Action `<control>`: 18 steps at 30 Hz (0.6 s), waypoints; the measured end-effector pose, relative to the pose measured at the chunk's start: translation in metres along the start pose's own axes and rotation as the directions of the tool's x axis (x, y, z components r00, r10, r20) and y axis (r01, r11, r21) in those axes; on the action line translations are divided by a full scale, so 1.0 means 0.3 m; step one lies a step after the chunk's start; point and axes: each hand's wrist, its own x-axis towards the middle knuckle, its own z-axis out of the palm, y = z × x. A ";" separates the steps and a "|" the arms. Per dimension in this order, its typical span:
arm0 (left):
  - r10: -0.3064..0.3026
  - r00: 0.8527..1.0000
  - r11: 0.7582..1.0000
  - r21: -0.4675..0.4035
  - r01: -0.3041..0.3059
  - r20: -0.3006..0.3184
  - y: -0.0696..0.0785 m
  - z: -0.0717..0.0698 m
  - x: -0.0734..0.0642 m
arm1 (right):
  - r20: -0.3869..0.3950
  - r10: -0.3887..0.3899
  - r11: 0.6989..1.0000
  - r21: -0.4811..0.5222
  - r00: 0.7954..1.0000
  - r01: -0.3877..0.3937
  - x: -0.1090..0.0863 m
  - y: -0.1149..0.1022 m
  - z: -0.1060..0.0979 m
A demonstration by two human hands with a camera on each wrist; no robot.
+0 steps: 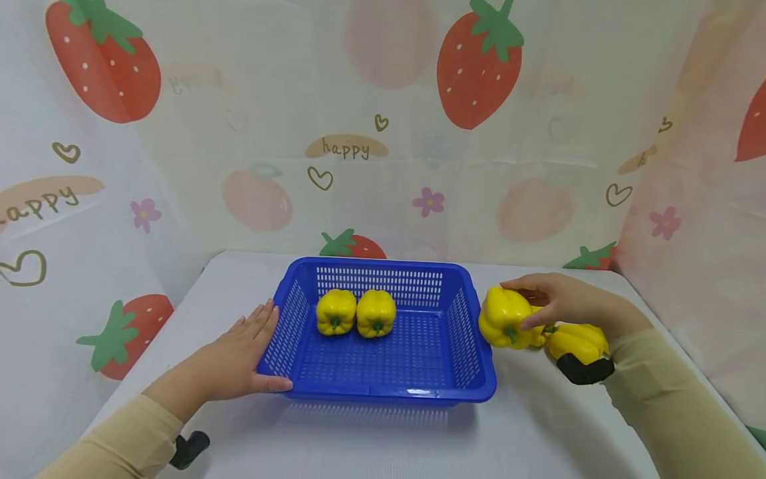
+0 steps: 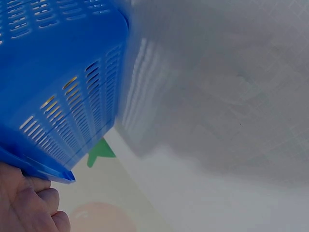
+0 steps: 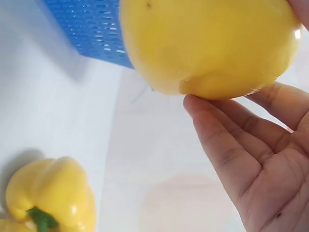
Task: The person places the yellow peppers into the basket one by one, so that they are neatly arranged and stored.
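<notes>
My right hand (image 1: 565, 301) holds a yellow bell pepper (image 1: 504, 316) by its sides, stem toward me, right at the right rim of the blue plastic basket (image 1: 383, 397). In the right wrist view, this pepper (image 3: 207, 43) sits between thumb and fingertips. My left hand (image 1: 236, 356) rests along the basket's left rim, fingers extended and thumb on the front corner. Inside the basket, two yellow bell peppers, a left one (image 1: 336, 313) and a right one (image 1: 376, 314), stand side by side toward the back left.
Beneath my right wrist, another yellow bell pepper (image 1: 576, 342) lies on the white table (image 1: 526, 426), with one more partly hidden behind the held pepper. A strawberry-print curtain (image 1: 389, 193) closes off the back and both sides.
</notes>
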 end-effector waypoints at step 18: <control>-0.005 1.000 1.000 0.001 0.005 0.003 -0.003 0.003 0.005 | 0.026 -0.126 0.992 0.015 0.992 0.126 0.129 -0.087 0.011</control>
